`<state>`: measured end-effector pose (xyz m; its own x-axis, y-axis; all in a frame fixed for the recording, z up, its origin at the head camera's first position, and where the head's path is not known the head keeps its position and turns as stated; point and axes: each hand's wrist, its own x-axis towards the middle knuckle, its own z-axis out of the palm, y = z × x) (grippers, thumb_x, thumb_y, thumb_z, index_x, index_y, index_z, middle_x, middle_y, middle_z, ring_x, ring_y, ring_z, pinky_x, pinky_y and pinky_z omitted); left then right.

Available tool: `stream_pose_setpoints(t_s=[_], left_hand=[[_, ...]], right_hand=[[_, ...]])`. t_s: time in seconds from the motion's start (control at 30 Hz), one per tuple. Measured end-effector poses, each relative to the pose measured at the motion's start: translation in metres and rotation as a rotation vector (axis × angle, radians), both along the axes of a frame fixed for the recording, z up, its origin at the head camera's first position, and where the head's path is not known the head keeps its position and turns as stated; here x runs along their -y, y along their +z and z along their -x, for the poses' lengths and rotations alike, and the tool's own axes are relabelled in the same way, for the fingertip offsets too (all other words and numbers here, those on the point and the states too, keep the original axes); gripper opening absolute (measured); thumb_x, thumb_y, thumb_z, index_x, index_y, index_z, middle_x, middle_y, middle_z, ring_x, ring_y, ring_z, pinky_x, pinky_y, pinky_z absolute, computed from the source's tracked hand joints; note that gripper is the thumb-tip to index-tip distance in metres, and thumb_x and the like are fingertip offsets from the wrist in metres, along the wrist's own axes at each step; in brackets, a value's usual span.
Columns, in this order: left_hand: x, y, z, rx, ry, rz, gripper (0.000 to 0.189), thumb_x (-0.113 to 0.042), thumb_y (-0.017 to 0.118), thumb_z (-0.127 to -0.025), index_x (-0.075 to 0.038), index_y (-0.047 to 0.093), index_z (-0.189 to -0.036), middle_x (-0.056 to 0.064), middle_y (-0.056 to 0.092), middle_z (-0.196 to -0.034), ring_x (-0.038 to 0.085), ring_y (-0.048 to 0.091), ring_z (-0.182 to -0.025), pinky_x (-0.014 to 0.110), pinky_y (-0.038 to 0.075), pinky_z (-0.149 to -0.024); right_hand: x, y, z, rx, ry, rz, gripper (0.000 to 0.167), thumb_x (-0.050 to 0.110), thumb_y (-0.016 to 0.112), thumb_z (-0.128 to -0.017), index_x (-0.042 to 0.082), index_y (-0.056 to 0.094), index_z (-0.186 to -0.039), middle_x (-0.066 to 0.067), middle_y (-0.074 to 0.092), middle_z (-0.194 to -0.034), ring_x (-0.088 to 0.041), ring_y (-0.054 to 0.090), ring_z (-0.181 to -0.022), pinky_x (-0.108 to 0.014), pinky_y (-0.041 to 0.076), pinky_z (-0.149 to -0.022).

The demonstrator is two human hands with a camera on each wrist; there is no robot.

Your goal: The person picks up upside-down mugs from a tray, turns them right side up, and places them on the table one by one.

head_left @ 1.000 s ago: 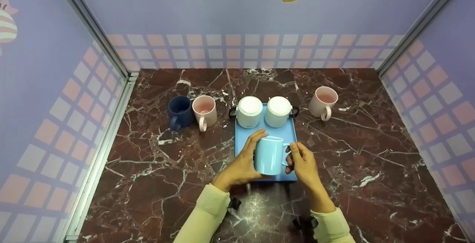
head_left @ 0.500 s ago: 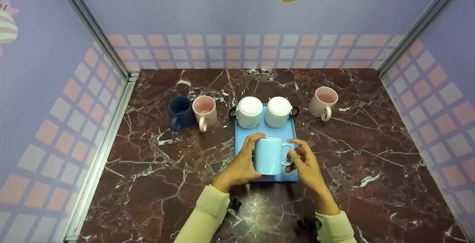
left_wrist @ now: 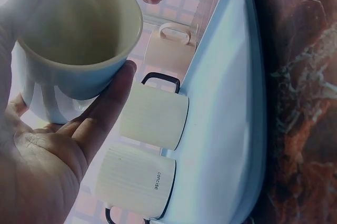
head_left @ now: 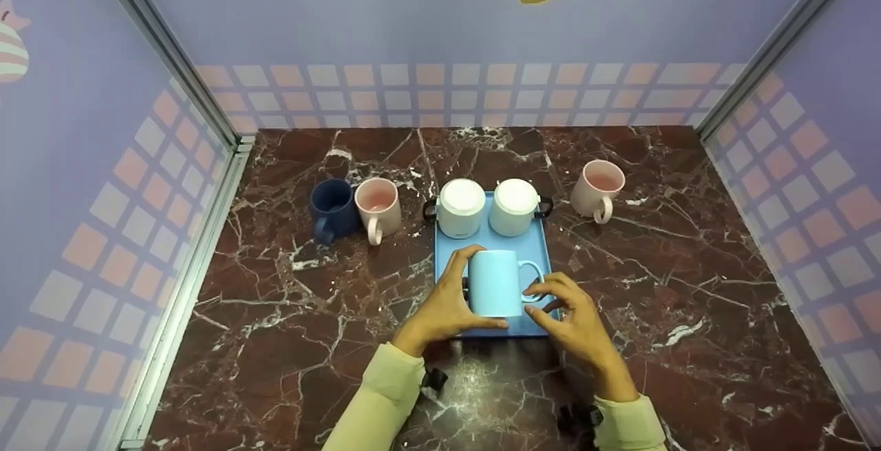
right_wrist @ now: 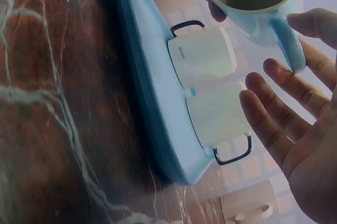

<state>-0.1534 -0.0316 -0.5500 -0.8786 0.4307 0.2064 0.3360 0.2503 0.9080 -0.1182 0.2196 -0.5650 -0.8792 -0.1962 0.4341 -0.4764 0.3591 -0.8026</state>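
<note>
My left hand (head_left: 444, 306) holds a light blue mug (head_left: 494, 284) above the front part of a blue tray (head_left: 533, 241). Its thumb is below and its fingers above the mug, whose open end faces toward me in both wrist views. At the mug's handle, my right hand (head_left: 575, 317) has thumb and index finger on either side; the other fingers stand spread behind in the right wrist view. Two white mugs, one on the left (head_left: 461, 208) and one on the right (head_left: 513, 207), sit upside down at the tray's back, black handles pointing outward.
Left of the tray, a dark blue mug (head_left: 334, 210) and a pink mug (head_left: 378, 208) stand side by side. Another pink mug (head_left: 597, 191) stands at the back right. The dark red marbled table (head_left: 289, 341) is enclosed by patterned walls at the back and both sides.
The light blue mug has been turned and raised slightly in my left hand. My right thumb has slid down the handle, and the right hand has shifted lower.
</note>
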Motion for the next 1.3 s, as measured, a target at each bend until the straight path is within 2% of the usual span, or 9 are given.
stream_pose_setpoints(t_s=[0.07,0.23,0.4,0.6,0.7,0.83,0.97,1.2,1.3], left_hand=[[-0.0001,0.0002,-0.0002,0.004,-0.002,0.007,0.120,-0.042,0.102,-0.060,-0.021,0.030,-0.154,0.005,0.042,-0.151,0.027,0.053,-0.127,0.037,0.056,-0.096],[0.0008,0.0016,-0.0001,0.033,-0.014,0.014,0.120,-0.043,0.101,-0.060,-0.026,0.030,-0.155,0.004,0.041,-0.152,0.027,0.052,-0.129,0.036,0.056,-0.097],[0.0011,0.0032,0.0010,0.055,-0.015,0.014,0.119,-0.041,0.101,-0.061,-0.025,0.030,-0.155,0.004,0.042,-0.153,0.028,0.053,-0.129,0.037,0.055,-0.098],[0.0016,0.0031,0.0014,0.075,-0.014,-0.001,0.118,-0.041,0.101,-0.062,-0.025,0.030,-0.155,0.003,0.043,-0.151,0.026,0.051,-0.133,0.043,0.050,-0.108],[0.0013,0.0038,0.0010,0.092,-0.013,-0.013,0.116,-0.044,0.100,-0.063,-0.025,0.030,-0.154,0.003,0.043,-0.150,0.025,0.048,-0.135,0.047,0.046,-0.113],[0.0001,0.0054,0.0004,0.111,0.010,-0.030,0.109,-0.046,0.097,-0.066,-0.024,0.034,-0.152,0.003,0.045,-0.149,0.028,0.053,-0.129,0.047,0.049,-0.107],[-0.0012,0.0066,-0.0007,0.131,0.023,-0.059,0.102,-0.045,0.096,-0.069,-0.021,0.038,-0.149,0.007,0.051,-0.143,0.029,0.059,-0.116,0.044,0.054,-0.095],[-0.0042,0.0076,-0.0016,0.170,0.013,-0.117,0.100,-0.050,0.093,-0.072,-0.015,0.039,-0.148,0.012,0.053,-0.141,0.025,0.058,-0.120,0.049,0.051,-0.101],[-0.0050,0.0079,-0.0010,0.204,-0.009,-0.146,0.096,-0.051,0.090,-0.075,-0.014,0.040,-0.147,0.014,0.052,-0.142,0.027,0.058,-0.121,0.051,0.052,-0.101]], right_hand=[[-0.0006,-0.0002,0.0004,-0.042,0.000,-0.025,0.026,-0.008,0.082,-0.080,0.005,0.075,-0.102,-0.013,0.066,-0.106,-0.027,0.067,-0.092,-0.033,0.061,-0.064],[-0.0025,0.0000,0.0016,-0.146,-0.021,-0.102,0.027,-0.001,0.087,-0.078,0.015,0.076,-0.097,-0.005,0.068,-0.103,-0.017,0.067,-0.091,-0.035,0.060,-0.064],[-0.0034,-0.0022,0.0015,-0.181,-0.045,-0.139,0.025,0.006,0.088,-0.079,0.020,0.076,-0.096,-0.001,0.067,-0.102,-0.013,0.066,-0.089,-0.034,0.059,-0.068],[-0.0011,-0.0055,0.0024,-0.217,-0.054,-0.105,0.030,-0.003,0.087,-0.074,0.016,0.075,-0.094,-0.009,0.063,-0.105,-0.017,0.061,-0.087,-0.029,0.053,-0.074],[0.0003,-0.0068,0.0030,-0.232,-0.049,-0.064,0.033,-0.010,0.087,-0.070,0.012,0.074,-0.091,-0.017,0.059,-0.107,-0.020,0.059,-0.090,-0.021,0.050,-0.083],[0.0009,-0.0074,0.0030,-0.244,-0.053,-0.026,0.034,-0.013,0.086,-0.066,0.009,0.073,-0.089,-0.025,0.056,-0.114,-0.030,0.058,-0.099,-0.017,0.044,-0.096],[0.0007,-0.0058,0.0023,-0.252,-0.053,-0.025,0.034,-0.012,0.085,-0.066,0.010,0.072,-0.089,-0.024,0.056,-0.123,-0.036,0.058,-0.109,-0.020,0.044,-0.100],[0.0018,-0.0013,0.0011,-0.260,0.019,0.014,0.034,-0.014,0.080,-0.073,0.011,0.070,-0.093,-0.021,0.060,-0.130,-0.026,0.059,-0.118,-0.022,0.043,-0.110],[0.0020,-0.0012,0.0007,-0.252,0.032,0.015,0.032,-0.014,0.079,-0.074,0.010,0.068,-0.093,-0.020,0.063,-0.128,-0.029,0.062,-0.121,-0.022,0.042,-0.114]])
